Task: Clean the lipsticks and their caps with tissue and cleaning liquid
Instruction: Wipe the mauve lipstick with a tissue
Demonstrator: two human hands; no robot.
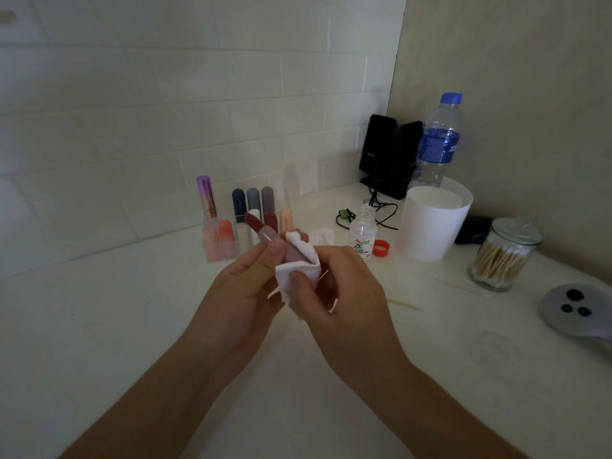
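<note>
Left hand [245, 276] grips the uncapped lipstick [265, 231] by its lower body, above the white counter [132, 326]. Right hand [337, 293] pinches a folded tissue [299, 263] around the tube.

The main risk, I think, is the exposed dark red bullet: if the tissue slides too high, it may smear or break the soft colour. The cleaning liquid bottle [363, 235] stands open just behind the hands, with its red cap [381, 248] beside it, so 1 wide wrist move could tip it.

Both forearms come from below and meet in the middle. The fingers are curled, and the right thumb presses the tissue from the front.
</note>
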